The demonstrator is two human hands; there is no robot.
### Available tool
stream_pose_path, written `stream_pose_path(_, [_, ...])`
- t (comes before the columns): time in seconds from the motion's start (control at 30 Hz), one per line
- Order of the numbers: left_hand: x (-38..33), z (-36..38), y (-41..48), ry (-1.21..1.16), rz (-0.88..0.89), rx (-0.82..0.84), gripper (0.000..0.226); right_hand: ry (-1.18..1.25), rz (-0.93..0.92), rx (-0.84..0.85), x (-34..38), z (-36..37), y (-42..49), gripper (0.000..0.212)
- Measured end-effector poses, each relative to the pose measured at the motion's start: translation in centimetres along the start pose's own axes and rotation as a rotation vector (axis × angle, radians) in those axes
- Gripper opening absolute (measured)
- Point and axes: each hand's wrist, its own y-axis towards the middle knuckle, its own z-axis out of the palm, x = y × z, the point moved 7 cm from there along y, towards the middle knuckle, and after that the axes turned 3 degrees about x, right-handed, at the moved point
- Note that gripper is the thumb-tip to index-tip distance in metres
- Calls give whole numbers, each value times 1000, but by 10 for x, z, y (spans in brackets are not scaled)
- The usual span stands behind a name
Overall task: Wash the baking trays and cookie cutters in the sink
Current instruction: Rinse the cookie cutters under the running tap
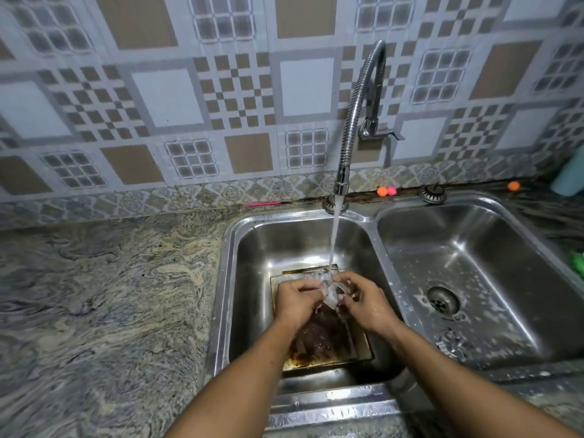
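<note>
Our left hand and right hand fingers grip small shiny metal cookie cutter under tap stream; we'd rotate it, rub inner edges, above burnt rectangular baking tray.

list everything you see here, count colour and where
sink: 1, steel, two basins, in counter
baking tray: 1, metal, brown residue, left basin
small item: 1, shiny, blurred, under stream between hands
faucet: 1, silver, wall, running into left basin
drain: 1, steel, right basin
orange balls: 2, ledge behind sink
pink ball: 1, beside an orange ball
stick: 1, pink, ledge
bottle: 1, pale teal, right edge
counter: 1, grey-beige swirls, left of sink
left hand: 1, pinching small item
right hand: 1, pinching small item
</note>
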Motion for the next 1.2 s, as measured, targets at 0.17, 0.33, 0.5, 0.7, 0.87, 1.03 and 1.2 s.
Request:
stream_pose_path(0.17, [6, -1, -2, -147, -58, 130, 27, 171, 77, -16, 0, -1, 7, 33])
stream_pose_path(0.33, [2, -4, -2, -300, -58, 95, 24, 297, 182, 13, 0, 5, 19, 21])
stream_pose_path(0.5, [0, 0, -1, -345, -92, 107, 14, 530, 332, 9, -6, 6, 20, 15])
stream_pose_path(0.7, [-11, 29, 1, -408, -148, 134, 17, 703, 454, 17, -26, 7, 10, 13])
stream_pose_path(0.87, [-19, 43, 9, -292, -102, 49, 6, 670, 377, -20, -31, -23, 13, 6])
stream_pose_path(1.03, [-23, 70, 9, -100, -31, -39, 7, 537, 265, -24, -30, -70, 10, 13])
stream_pose_path(1.2, [-26, 131, 1, -61, -28, -20, 1, 447, 260, -3, -52, -130, 3, 18])
